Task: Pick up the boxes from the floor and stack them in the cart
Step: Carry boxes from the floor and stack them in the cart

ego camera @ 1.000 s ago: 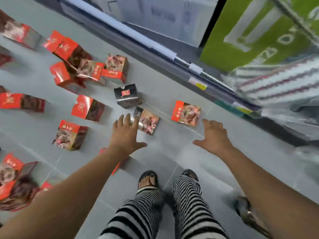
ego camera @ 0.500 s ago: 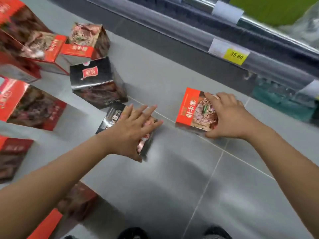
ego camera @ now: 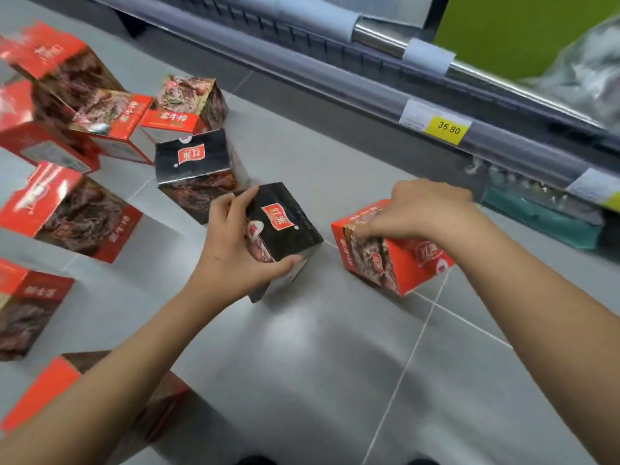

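Since these look like thin printed cartons, I'd guess they're pretty light and stiff enough to pinch, but the glossy faces could be slippery and the walls would dent if squeezed hard, so grabbing across two opposite sides near an end seems smartest. Right now the left hand (ego camera: 235,253) is wrapped around the black box (ego camera: 285,229), thumb on the near side and fingers over the far edge, and it's tipped up on its end on the floor (ego camera: 318,364) roughly mid-tile. The right hand (ego camera: 416,213) is clamped down over the top of the red box (ego camera: 392,256), which sits just beside a grout line, near the base of the shelf rail (ego camera: 335,72) with the yellow price tag (ego camera: 448,128). Compared to half a second back, both boxes were lying flat with palms just landing on them; now they're tilted up and actually gripped. Plenty more boxes are scattered along the left side, including another black box (ego camera: 194,169) standing just behind. No cart visible anywhere yet.
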The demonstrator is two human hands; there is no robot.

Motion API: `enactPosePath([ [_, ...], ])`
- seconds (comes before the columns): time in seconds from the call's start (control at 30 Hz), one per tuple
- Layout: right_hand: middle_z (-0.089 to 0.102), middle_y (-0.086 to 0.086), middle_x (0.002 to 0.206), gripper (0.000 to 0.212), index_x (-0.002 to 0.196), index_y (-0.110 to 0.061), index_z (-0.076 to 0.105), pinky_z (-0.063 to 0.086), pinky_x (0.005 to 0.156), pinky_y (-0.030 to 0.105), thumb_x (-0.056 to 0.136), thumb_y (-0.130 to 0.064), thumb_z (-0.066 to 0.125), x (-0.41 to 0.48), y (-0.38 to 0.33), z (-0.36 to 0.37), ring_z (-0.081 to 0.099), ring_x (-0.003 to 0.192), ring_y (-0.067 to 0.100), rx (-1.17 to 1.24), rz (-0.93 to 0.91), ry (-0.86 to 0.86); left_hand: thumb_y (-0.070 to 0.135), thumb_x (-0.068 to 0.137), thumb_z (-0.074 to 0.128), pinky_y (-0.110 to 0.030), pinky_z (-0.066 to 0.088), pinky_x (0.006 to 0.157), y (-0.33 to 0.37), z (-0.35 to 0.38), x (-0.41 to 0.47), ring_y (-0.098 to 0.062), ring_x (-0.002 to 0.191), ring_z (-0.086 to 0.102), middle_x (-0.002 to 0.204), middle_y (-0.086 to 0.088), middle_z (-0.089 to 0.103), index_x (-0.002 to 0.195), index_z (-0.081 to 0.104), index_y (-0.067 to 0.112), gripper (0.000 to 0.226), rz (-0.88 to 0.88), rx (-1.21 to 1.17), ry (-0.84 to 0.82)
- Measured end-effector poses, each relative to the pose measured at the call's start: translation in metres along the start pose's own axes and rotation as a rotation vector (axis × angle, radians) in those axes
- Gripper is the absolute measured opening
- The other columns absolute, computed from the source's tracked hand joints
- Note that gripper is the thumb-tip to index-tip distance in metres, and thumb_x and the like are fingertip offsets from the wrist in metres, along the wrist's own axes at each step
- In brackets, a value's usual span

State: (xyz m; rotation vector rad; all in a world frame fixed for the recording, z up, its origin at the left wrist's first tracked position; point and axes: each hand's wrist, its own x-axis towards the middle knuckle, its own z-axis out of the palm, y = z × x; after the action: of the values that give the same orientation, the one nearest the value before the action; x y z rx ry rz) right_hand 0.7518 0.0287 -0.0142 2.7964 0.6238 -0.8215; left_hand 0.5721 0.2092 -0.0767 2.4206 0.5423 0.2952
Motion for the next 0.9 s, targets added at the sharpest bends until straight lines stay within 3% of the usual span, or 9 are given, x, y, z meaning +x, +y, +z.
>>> enactPosePath([
  [0.2, 0.063, 0.006, 0.105, 0.091, 0.101, -0.022, 0.060, 0.049, 0.093, 0.046, 0.036, -0.084, 0.053, 0.043, -0.028, -0.021, 0.064, 0.092, 0.034, 0.081, 0.071, -0.206, 0.069, 0.057, 0.073, -0.028, 0.033, 0.111, -0.008, -0.002, -0.022, 0.000, 0.129, 0.026, 0.145, 0.001, 0.021, 0.146, 0.029, 0.022, 0.111, -0.075, 0.001, 0.044],
  [0.33, 0.057, 0.009, 0.121, 0.071, 0.119, -0.017, 0.054, 0.052, 0.086, 0.043, 0.081, -0.076, 0.044, 0.044, -0.006, -0.018, 0.062, 0.096, 0.035, 0.457, 0.031, -0.228, 0.082, 0.057, 0.061, -0.046, 0.024, 0.115, -0.013, -0.005, -0.044, -0.023, 0.144, 0.016, 0.160, -0.004, -0.003, 0.148, 0.026, 0.023, 0.114, -0.106, 0.150, 0.047],
  [0.4, 0.058, 0.010, 0.125, 0.079, 0.123, -0.015, 0.057, 0.051, 0.080, 0.039, 0.082, -0.079, 0.037, 0.039, 0.009, -0.002, 0.059, 0.098, 0.033, 0.535, -0.041, -0.062, 0.087, 0.057, 0.055, -0.055, 0.017, 0.112, -0.018, -0.008, -0.050, -0.037, 0.142, 0.020, 0.159, -0.016, 0.000, 0.143, 0.037, 0.017, 0.113, -0.004, 0.331, 0.070],
  [0.47, 0.063, 0.008, 0.118, 0.080, 0.113, -0.020, 0.064, 0.048, 0.089, 0.039, 0.078, -0.085, 0.033, 0.032, 0.022, 0.020, 0.058, 0.104, 0.029, 0.531, -0.164, 0.148, 0.088, 0.058, 0.055, -0.062, 0.007, 0.111, -0.018, -0.013, -0.049, -0.041, 0.145, 0.011, 0.160, -0.018, 0.005, 0.142, 0.042, 0.016, 0.111, 0.111, 0.470, 0.026],
  [0.53, 0.057, 0.004, 0.123, 0.084, 0.124, -0.025, 0.057, 0.041, 0.099, 0.034, 0.070, -0.088, 0.043, 0.022, 0.033, 0.044, 0.052, 0.115, 0.022, 0.622, -0.262, 0.254, 0.090, 0.060, 0.052, -0.067, 0.004, 0.110, -0.017, -0.017, -0.043, -0.041, 0.146, 0.006, 0.160, -0.013, 0.013, 0.146, 0.039, 0.020, 0.111, 0.259, 0.588, -0.073],
  [0.63, 0.028, 0.002, 0.146, 0.102, 0.149, -0.030, 0.029, 0.023, 0.109, 0.023, 0.061, -0.071, 0.065, 0.008, 0.043, 0.074, 0.031, 0.135, 0.014, 0.665, -0.391, 0.301, 0.091, 0.061, 0.049, -0.066, 0.006, 0.112, -0.017, -0.020, -0.026, -0.041, 0.145, 0.013, 0.158, -0.007, 0.023, 0.149, 0.031, 0.029, 0.110, 0.427, 0.684, -0.242],
  [0.73, 0.010, 0.009, 0.155, 0.105, 0.148, -0.037, 0.029, 0.021, 0.116, 0.032, 0.060, -0.057, 0.081, 0.004, 0.046, 0.102, 0.022, 0.143, 0.022, 0.602, -0.470, 0.434, 0.090, 0.061, 0.047, -0.067, 0.009, 0.112, -0.020, -0.024, -0.010, -0.041, 0.144, 0.016, 0.156, -0.008, 0.025, 0.151, 0.023, 0.034, 0.109, 0.472, 0.706, -0.332],
  [0.8, 0.008, 0.015, 0.155, 0.101, 0.146, -0.034, 0.034, 0.019, 0.113, 0.026, 0.061, -0.044, 0.088, 0.003, 0.041, 0.121, 0.021, 0.141, 0.020, 0.623, -0.460, 0.567, 0.089, 0.061, 0.047, -0.068, 0.013, 0.110, -0.022, -0.026, -0.003, -0.042, 0.142, 0.019, 0.150, -0.009, 0.032, 0.151, 0.022, 0.036, 0.107, 0.491, 0.712, -0.376],
  [0.9, 0.017, 0.016, 0.149, 0.099, 0.142, -0.039, 0.034, 0.014, 0.108, 0.003, 0.062, -0.025, 0.091, 0.000, 0.024, 0.142, 0.022, 0.130, 0.003, 0.817, -0.399, 0.665, 0.088, 0.062, 0.048, -0.068, 0.021, 0.107, -0.021, -0.025, 0.003, -0.042, 0.136, 0.029, 0.138, -0.011, 0.041, 0.149, 0.030, 0.033, 0.105, 0.502, 0.700, -0.383],
])
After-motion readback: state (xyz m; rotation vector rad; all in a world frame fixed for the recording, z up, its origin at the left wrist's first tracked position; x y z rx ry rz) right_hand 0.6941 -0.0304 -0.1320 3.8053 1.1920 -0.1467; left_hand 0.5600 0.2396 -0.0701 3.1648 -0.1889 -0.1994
